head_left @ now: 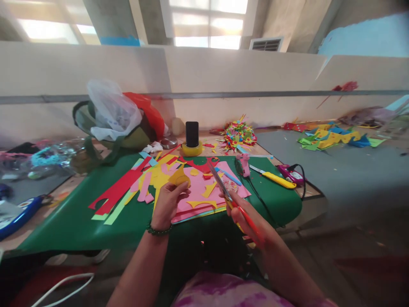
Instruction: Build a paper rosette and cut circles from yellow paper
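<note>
My left hand point(166, 204), with a dark beaded bracelet at the wrist, pinches a small yellow piece of craft paper point(179, 177) with a curved outline. In my right hand point(239, 209) is a pair of scissors point(223, 187) with red and yellow handles. Its blades point up and away, apart from the yellow piece, and look nearly closed. Beneath both hands lies a stack of coloured sheets, a pink sheet point(183, 207) on top. Yellow scraps point(209, 189) and a blue pen point(230, 177) rest on the pink sheet.
Red paper strips point(123, 185) and other offcuts spread left on the green mat point(76, 217). A pink glue gun point(243, 164), a yellow utility knife point(279, 180) and a cord are at right. Behind stand a phone point(192, 134) on a tape roll point(192, 149), a bag point(134, 136) and a scrap pile point(239, 134).
</note>
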`<state>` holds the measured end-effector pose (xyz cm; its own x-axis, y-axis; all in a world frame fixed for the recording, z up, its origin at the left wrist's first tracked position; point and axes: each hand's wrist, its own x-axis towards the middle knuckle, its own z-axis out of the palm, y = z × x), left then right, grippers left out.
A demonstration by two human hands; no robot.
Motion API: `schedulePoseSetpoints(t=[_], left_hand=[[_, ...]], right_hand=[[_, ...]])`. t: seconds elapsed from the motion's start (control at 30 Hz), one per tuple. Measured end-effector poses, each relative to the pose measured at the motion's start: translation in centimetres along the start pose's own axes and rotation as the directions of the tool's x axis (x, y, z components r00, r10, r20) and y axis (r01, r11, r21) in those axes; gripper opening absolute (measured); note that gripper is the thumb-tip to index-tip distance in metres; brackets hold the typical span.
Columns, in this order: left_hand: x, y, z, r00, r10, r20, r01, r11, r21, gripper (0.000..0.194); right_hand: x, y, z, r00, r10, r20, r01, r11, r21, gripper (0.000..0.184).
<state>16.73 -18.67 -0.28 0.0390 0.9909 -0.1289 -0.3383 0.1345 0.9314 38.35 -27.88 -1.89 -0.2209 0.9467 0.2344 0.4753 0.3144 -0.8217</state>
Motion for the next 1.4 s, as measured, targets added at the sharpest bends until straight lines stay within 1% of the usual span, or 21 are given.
schedulePoseSetpoints(t=[0.13, 0.23, 0.4, 0.53, 0.63, 0.83, 1.03, 1.2, 1.4], left_hand=[[-1.4, 0.1, 0.8, 0.996, -0.071, 0.055, 0.077, 0.992, -0.104, 0.046], [-2.4, 0.1, 1.2, 0.991, -0.096, 0.09, 0.105, 0.989, -0.106, 0.046], [-3.4, -0.4, 1.4, 0.985, -0.036, 0.167, 0.034, 0.999, 0.016, 0.038], [-3.8, -0.7, 1.5, 0.978, -0.007, 0.211, -0.018, 0.993, 0.116, 0.029], [-4.0, -0.6, 1.5, 0.971, 0.007, 0.238, -0.046, 0.986, 0.16, 0.025], [-4.3, -0.4, 1.3, 0.959, -0.01, 0.282, -0.043, 0.982, 0.182, 0.028], [-4.1, -0.4, 1.3, 0.948, -0.022, 0.316, -0.047, 0.977, 0.208, 0.032], [-3.9, -0.6, 1.0, 0.94, -0.014, 0.342, -0.067, 0.973, 0.223, 0.03], [-3.8, -0.4, 0.7, 0.933, -0.035, 0.358, -0.055, 0.97, 0.239, 0.027]], right_hand=[[-1.2, -1.0, -0.3, 0.994, 0.042, 0.1, -0.044, 0.999, 0.018, 0.092], [-1.8, -1.1, -0.2, 0.987, 0.053, 0.154, -0.054, 0.999, -0.001, 0.092], [-2.3, -0.7, 0.4, 0.984, 0.024, 0.178, -0.024, 1.0, -0.004, 0.092], [-2.4, -0.9, 0.5, 0.978, 0.028, 0.208, -0.036, 0.999, 0.039, 0.09], [-2.4, -1.3, 0.5, 0.975, 0.034, 0.218, -0.042, 0.999, 0.032, 0.09], [-2.2, -1.5, 0.5, 0.97, 0.04, 0.24, -0.052, 0.998, 0.043, 0.091], [-2.4, -1.4, 0.4, 0.969, 0.058, 0.238, -0.065, 0.998, 0.022, 0.089], [-2.5, -1.2, 0.3, 0.97, 0.042, 0.241, -0.056, 0.997, 0.05, 0.088], [-2.4, -0.4, 0.3, 0.962, 0.022, 0.271, -0.044, 0.996, 0.072, 0.098]])
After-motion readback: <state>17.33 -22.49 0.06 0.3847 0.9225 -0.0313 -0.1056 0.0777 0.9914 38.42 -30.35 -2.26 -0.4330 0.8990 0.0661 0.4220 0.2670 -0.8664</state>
